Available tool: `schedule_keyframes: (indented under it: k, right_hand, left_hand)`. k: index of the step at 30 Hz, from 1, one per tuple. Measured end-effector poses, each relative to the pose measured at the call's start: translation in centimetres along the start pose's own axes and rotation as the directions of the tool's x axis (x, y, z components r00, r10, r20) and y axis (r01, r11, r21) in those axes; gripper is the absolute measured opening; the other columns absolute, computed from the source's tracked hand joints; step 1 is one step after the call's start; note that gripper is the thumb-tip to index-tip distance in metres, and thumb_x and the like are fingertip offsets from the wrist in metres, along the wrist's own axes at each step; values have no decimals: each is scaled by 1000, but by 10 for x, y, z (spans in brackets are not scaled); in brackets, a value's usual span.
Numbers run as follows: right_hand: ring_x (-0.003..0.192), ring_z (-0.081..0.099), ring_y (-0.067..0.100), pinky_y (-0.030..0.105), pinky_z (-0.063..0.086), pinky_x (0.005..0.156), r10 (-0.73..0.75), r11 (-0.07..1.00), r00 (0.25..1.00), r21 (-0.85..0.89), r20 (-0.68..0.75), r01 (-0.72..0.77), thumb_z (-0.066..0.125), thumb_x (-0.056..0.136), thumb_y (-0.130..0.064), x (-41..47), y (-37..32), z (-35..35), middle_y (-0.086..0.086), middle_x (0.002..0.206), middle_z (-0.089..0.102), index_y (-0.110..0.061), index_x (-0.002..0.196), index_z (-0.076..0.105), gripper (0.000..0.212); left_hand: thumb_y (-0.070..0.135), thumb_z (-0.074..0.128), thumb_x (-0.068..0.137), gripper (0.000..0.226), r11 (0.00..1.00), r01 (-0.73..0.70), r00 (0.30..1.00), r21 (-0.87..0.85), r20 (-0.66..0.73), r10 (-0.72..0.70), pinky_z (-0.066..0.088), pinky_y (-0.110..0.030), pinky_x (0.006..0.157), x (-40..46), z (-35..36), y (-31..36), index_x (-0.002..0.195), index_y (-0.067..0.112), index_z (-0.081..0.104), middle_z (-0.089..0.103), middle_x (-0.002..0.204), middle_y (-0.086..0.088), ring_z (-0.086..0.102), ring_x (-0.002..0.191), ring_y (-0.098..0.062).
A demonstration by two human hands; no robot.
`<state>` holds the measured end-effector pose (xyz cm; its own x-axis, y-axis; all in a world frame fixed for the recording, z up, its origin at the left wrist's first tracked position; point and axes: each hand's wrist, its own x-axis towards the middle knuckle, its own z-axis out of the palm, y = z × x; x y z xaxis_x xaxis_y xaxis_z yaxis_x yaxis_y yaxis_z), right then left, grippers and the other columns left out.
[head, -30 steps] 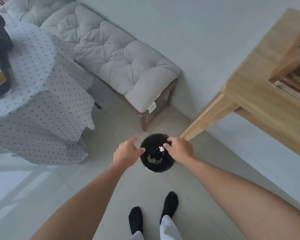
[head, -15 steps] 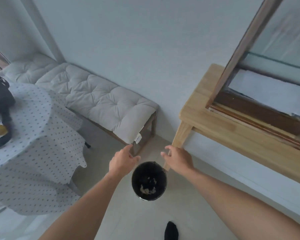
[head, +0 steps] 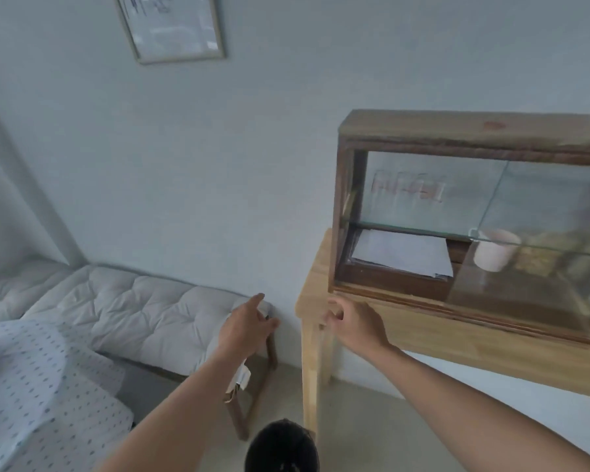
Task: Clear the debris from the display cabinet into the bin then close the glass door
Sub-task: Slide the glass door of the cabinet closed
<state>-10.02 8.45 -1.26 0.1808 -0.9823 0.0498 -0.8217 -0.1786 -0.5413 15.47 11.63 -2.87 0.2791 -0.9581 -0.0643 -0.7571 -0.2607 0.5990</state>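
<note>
A wooden display cabinet with glass walls stands on a light wooden table at the right. Inside it lie a stack of white paper, a pale cup and some yellowish debris. Its glass door hangs open toward me at the right. The black bin sits on the floor at the bottom centre, below both hands. My left hand hovers with fingers apart, holding nothing. My right hand is loosely curled and empty near the table's left corner.
A cushioned white bench runs along the wall at the left. A dotted tablecloth covers a table at the lower left. A framed picture hangs on the wall above.
The view has swung up from the bin to the cabinet. Both hands have risen from over the bin to table height, and the pinkish scrap by my right fingers is no longer seen.
</note>
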Motion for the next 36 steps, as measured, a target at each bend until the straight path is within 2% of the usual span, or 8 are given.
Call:
schedule_keyframes:
  k: [5,11,18,22,24,29,33,36]
  right_hand:
    - [113,73,21,36,54,85,61,998,985,7,-164,-61,61,96,-59,-1,29,-60,-10,113,81,-37,134,69,44]
    - [100,72,21,37,54,82,78,997,959,1,-272,-81,61,102,-50,-9,79,-121,-16,92,69,-27,141,64,46]
    - [113,68,21,41,57,85,5,996,898,-77,-439,-43,65,103,-43,-23,118,-178,-10,118,71,-22,152,52,55]
    - [143,50,25,50,53,109,-47,983,902,-180,-430,-35,62,105,-41,-31,133,-200,1,154,53,-21,161,40,64]
    - [148,44,28,54,48,116,-106,966,886,-259,-452,-17,65,104,-37,-33,138,-210,4,160,46,-18,161,42,64]
    - [142,48,43,57,44,115,-370,792,794,-611,-483,-3,82,91,-26,-30,159,-234,18,157,48,-11,155,54,71]
    - [163,14,48,74,21,125,-446,626,809,-779,-383,-23,80,89,-35,-22,182,-249,19,179,12,-13,168,30,97]
    - [165,3,48,78,11,124,-457,580,809,-814,-370,-45,86,83,-38,-14,194,-255,17,180,4,-15,171,19,113]
  left_hand:
    - [54,76,95,89,989,-147,989,0,22,147,54,-41,101,19,-6,58,168,29,32,68,126,5,63,123,-21]
    - [56,78,92,106,958,-286,957,-12,53,286,55,-46,105,34,3,114,171,34,12,60,148,2,62,129,-23]
    - [47,84,86,127,902,-430,903,-39,-14,430,48,-55,111,35,15,163,167,43,-14,34,171,-9,47,147,-38]
    - [42,86,86,130,894,-445,895,-40,-53,443,48,-57,111,38,21,176,164,47,-18,34,172,-7,48,145,-42]
    - [41,87,86,133,895,-443,896,-51,-58,441,49,-59,111,39,25,179,163,48,-21,36,172,-7,49,144,-43]
    - [41,88,85,138,891,-450,892,-68,-79,444,52,-62,109,40,29,180,161,52,-26,34,174,-5,49,146,-44]
    - [39,89,85,138,888,-447,894,-106,-83,440,50,-64,111,41,32,180,162,53,-24,28,177,-3,45,150,-44]
    - [39,90,85,138,888,-445,895,-116,-86,437,49,-63,112,41,33,179,162,54,-24,27,177,-2,45,150,-44]
